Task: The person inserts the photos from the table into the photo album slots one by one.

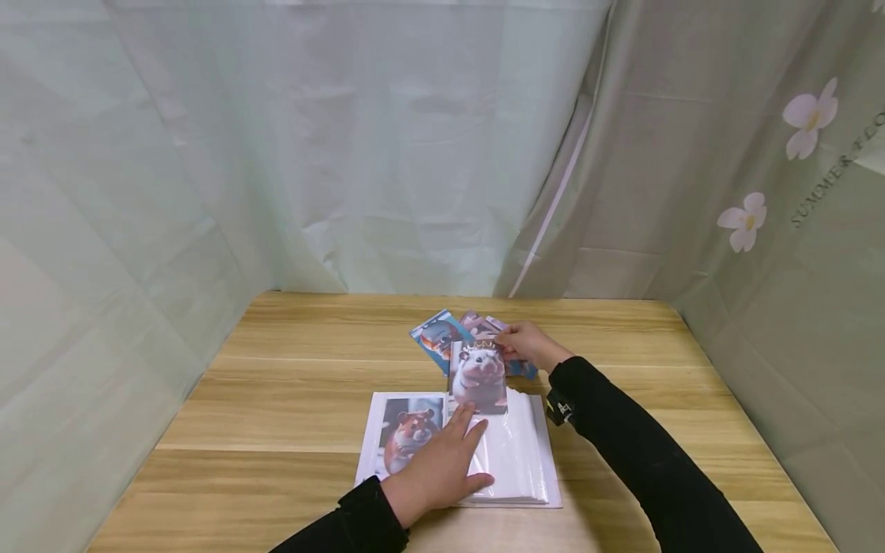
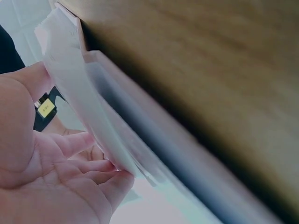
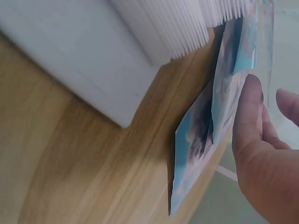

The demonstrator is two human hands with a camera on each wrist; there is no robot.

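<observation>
A photo album [image 1: 553,484] lies spread open, a brown hamster picture [image 1: 408,434] showing in its left page. Over the upper right page stands a card of a white hamster with a crown [image 1: 478,380], its lower edge at the clear pocket. My right hand [image 1: 532,346] pinches this card at its upper right corner. My left hand [image 1: 439,465] rests on the album with fingers extended, fingertips by the card's lower edge. In the left wrist view its fingers [image 2: 114,186] and thumb touch the plastic pages [image 2: 74,74].
Behind the album several loose picture cards [image 1: 439,338] overlap on the wooden table [image 1: 276,399], partly under my right hand. Pale curtains [image 1: 415,153] hang along the table's back and sides. The album's white cover [image 3: 93,60] shows in the right wrist view.
</observation>
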